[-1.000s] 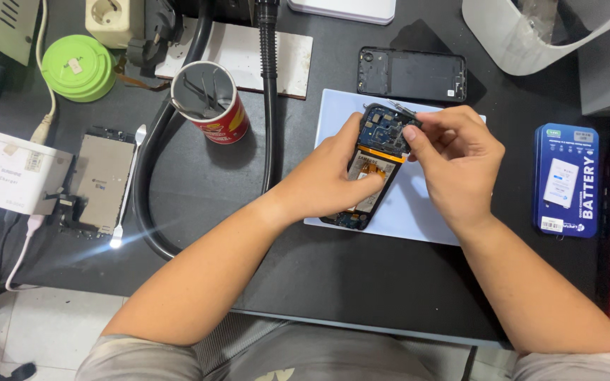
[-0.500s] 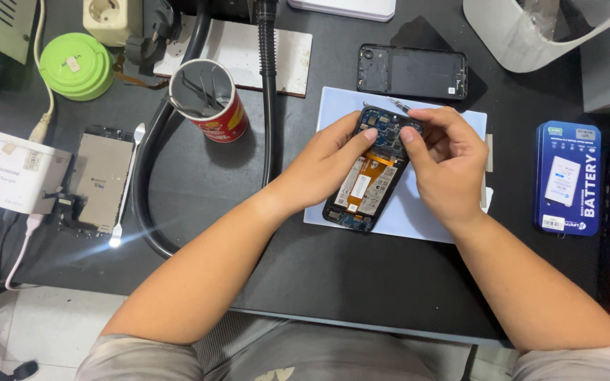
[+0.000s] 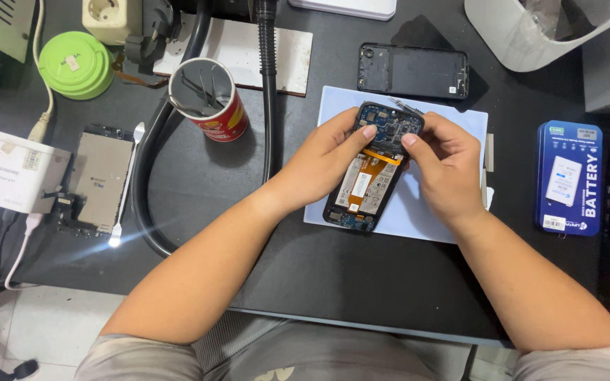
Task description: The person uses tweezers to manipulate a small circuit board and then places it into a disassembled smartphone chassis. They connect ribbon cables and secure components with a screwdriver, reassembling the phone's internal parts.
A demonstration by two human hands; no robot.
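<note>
The person's left hand [image 3: 323,164] is curling around the left edge of an opened phone [image 3: 373,169], its thumb lying along the upper part of the exposed board and the other fingers tucked under or beside the frame. The right hand [image 3: 445,169] is pressing in from the opposite side, its fingertips bunched together on the top right corner of the same phone, one fingertip resting on the board just beside the left thumb. Whether anything small is being pinched between those fingers I cannot tell.

The phone is lying back-side up between the two hands, its orange flex cable and pale battery showing, on a light blue mat [image 3: 425,212] that is spreading out beneath both hands.

Just beyond the fingertips, a black back cover [image 3: 412,70] is lying flat on the dark table [image 3: 305,261]. Out past the right hand, a blue battery box [image 3: 568,178] is sitting well apart from the mat. Off to the far side of the left forearm, a red can [image 3: 210,99] is holding tweezers, with a black flexible hose [image 3: 270,92] running between it and the mat. Farther out that way, a loose screen assembly [image 3: 99,180] is resting near a white charger box [image 3: 8,169], and a green round lid [image 3: 75,63] is sitting beyond them.
</note>
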